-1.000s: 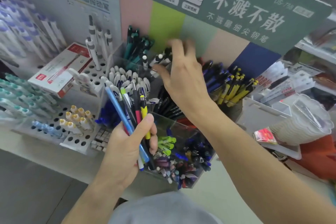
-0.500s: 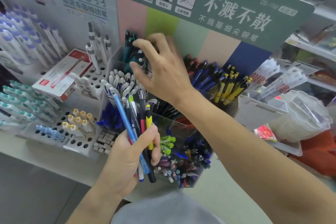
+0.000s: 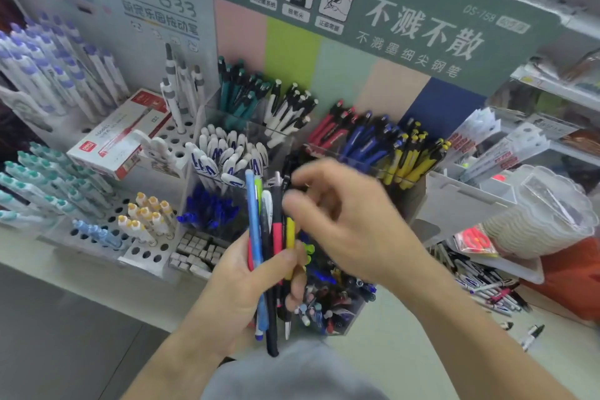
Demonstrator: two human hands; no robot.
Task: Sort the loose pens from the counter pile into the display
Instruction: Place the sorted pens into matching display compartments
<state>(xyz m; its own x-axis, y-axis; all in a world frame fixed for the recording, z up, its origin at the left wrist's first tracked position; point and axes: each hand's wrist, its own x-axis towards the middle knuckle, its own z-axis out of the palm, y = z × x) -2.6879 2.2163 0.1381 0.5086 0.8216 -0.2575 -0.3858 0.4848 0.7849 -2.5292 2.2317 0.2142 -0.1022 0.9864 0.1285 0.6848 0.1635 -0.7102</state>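
- Head view looks down on a pale counter [image 3: 406,344] carrying a tiered clear display [image 3: 350,312] of pen compartments, backed by a green sign [image 3: 373,10] with white characters.
- At the counter's left side stands a white perforated rack [image 3: 146,253] with teal-capped and yellow-capped pens upright in its holes, and a red-and-white box [image 3: 120,136] lies on it.
- Back compartments of the display hold teal pens [image 3: 240,91], black-and-white pens [image 3: 289,110], red pens [image 3: 331,127], blue pens [image 3: 367,136] and yellow pens [image 3: 409,156], each colour grouped.
- Near the counter's right edge lies the pile of loose pens [image 3: 483,289], spread flat beside a clear scalloped container [image 3: 545,214].
- Left hand [image 3: 240,289] grips a bundle of pens [image 3: 269,237] upright in front of the display, thumb across them; a light blue, a green, a black, a red-gripped and a yellow one show.
- Right hand [image 3: 350,224] is blurred, its curled fingers at the top of the bundle; whether it pinches a pen I cannot tell.
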